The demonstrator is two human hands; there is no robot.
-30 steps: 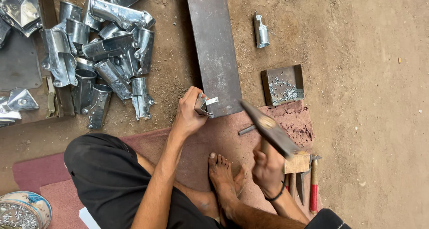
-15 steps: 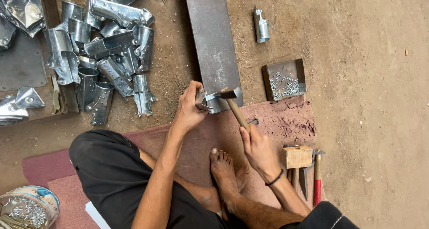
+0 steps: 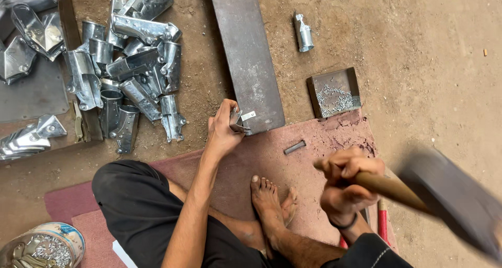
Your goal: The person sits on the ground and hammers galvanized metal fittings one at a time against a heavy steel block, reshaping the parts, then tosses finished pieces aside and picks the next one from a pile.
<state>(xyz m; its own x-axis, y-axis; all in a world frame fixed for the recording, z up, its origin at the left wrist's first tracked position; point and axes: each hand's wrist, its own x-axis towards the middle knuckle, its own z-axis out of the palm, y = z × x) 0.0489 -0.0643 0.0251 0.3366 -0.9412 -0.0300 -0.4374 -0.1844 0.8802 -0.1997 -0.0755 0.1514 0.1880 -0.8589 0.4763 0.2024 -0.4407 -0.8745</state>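
A small bent metal piece [image 3: 239,119] is pinched in the left hand [image 3: 222,132] and pressed against the near end of the long steel bar [image 3: 250,54]. A wooden-handled hammer [image 3: 444,192], blurred, is gripped tight in the right hand [image 3: 348,182], well apart from the piece.

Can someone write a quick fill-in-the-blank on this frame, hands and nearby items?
1. The right hand grips a raised ____ by its wooden handle.
2. The left hand holds a small metal part against the end of the long steel ____.
3. The small square tray holds loose ____.
4. A heap of shiny metal brackets lies on the person's ____ side.

Missing words: hammer; bar; rivets; left
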